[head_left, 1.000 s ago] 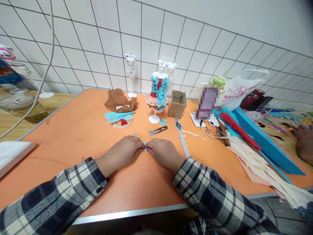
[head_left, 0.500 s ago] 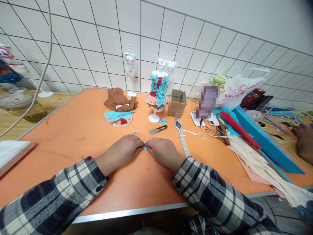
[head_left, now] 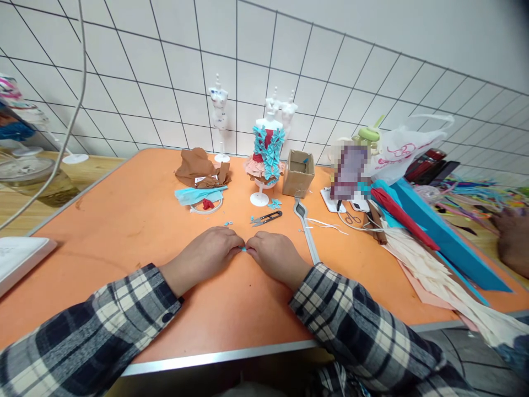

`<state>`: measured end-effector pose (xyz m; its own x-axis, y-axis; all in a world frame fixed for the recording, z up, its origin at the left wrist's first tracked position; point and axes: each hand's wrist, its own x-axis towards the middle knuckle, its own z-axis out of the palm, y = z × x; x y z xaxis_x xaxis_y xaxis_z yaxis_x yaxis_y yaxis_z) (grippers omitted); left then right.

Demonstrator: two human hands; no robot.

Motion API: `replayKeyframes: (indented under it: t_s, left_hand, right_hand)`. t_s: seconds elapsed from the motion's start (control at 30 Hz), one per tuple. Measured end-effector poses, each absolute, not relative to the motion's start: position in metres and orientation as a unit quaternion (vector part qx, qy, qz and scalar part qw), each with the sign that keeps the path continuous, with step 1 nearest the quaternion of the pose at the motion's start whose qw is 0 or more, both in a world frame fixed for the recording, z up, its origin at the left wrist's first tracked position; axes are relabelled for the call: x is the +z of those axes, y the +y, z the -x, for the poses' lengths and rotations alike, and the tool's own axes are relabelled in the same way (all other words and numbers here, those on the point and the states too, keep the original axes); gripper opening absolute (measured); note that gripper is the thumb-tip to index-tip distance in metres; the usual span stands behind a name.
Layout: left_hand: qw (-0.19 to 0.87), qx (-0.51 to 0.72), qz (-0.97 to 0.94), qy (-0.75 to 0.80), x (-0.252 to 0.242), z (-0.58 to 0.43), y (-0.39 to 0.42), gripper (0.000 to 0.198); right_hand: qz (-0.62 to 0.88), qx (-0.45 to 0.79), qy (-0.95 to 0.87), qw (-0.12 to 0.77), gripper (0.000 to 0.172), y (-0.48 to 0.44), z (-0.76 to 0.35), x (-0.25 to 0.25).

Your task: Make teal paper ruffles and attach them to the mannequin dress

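Note:
My left hand (head_left: 209,253) and my right hand (head_left: 275,255) rest on the orange table (head_left: 136,220), fingertips meeting. Both are closed in a pinch on a tiny piece of blue paper (head_left: 244,249), mostly hidden by the fingers. Just beyond them lie small thread snips (head_left: 266,218) and a few blue paper scraps (head_left: 228,224). Farther back stands a small mannequin (head_left: 266,151) dressed in blue and red paper bows.
Brown fabric and a blue strip (head_left: 200,179) lie back left, a small cardboard box (head_left: 298,174) and a grey tool (head_left: 306,226) to the right. Coloured paper sheets (head_left: 430,237), scissors and a plastic bag crowd the right side. Another person's hand (head_left: 512,242) is at the far right.
The hands stay pinched together on the blue piece, with only slight finger shifts. The view has drifted a little.

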<state>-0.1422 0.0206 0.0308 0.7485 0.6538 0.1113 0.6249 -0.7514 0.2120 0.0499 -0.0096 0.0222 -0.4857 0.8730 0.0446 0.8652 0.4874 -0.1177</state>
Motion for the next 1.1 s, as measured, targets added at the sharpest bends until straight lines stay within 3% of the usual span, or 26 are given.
replayKeyframes:
  t_s: [0.5,0.63,0.77,1.1]
  left_hand:
    - [0.077,0.121,-0.93,0.337,0.0298,0.1422,0.0173,0.019]
    - [0.05,0.141,-0.926,0.347,0.0294,0.1414,0.0132,0.029]
    - [0.026,0.148,-0.923,0.353,0.0265,0.1406,0.0144,0.014]
    - [0.03,0.156,-0.922,0.352,0.0282,0.143,0.0185,0.016]
  right_hand:
    - [0.515,0.077,-0.849,0.094,0.022,-0.0064,-0.0505,0.0201]
    - [0.499,0.061,-0.858,0.105,0.022,-0.0067,-0.0509,0.0176]
    - [0.494,0.054,-0.861,0.106,0.023,-0.0085,-0.052,0.0194]
    - [0.522,0.072,-0.841,0.12,0.024,-0.0055,-0.0572,0.0252]
